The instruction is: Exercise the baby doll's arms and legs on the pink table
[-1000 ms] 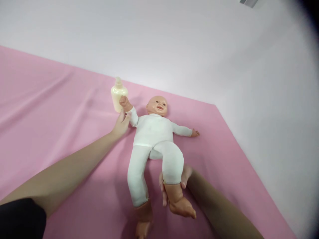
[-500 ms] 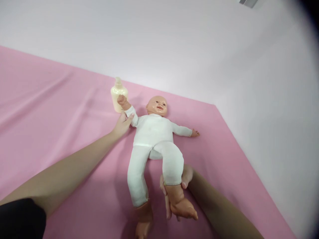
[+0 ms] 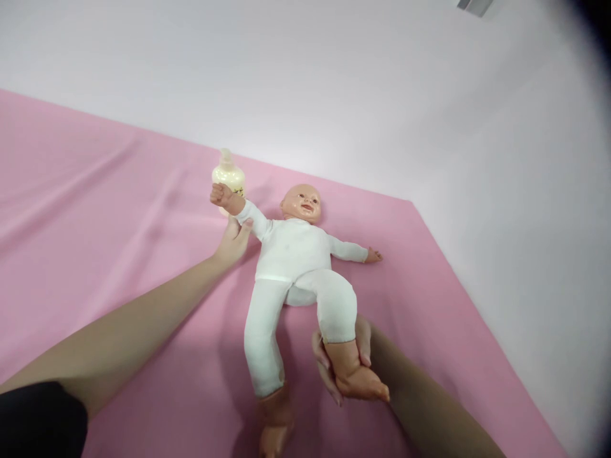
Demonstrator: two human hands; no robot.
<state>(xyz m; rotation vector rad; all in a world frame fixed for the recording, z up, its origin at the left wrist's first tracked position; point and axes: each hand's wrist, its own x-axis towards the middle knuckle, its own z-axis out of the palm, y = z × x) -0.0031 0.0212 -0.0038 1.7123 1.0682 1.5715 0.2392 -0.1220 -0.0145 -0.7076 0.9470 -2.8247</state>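
A baby doll point(image 3: 293, 251) in white clothes lies on its back in the middle of the frame, on a pink sheet point(image 3: 119, 203). The left hand point(image 3: 232, 245) has its thumb on the doll's sleeve point(image 3: 255, 219), and its fingers seem to go round behind, closed on the arm. The right hand point(image 3: 364, 337), low and right of the middle, has its fingers curled round the bent leg, just above the foot point(image 3: 360, 385).

The doll's fist point(image 3: 228, 197) sits in front of the pump bottle point(image 3: 229, 175), left of the head. I can't tell if they touch. If the arm swings up and left, the fist could bump the bottle and tip it over. The left hand is near the bottle too, so its knuckles could knock it. If the right hand grips loosely, the leg could slip and drop. Pulling both limbs hard could drag the doll and wrinkle the sheet.
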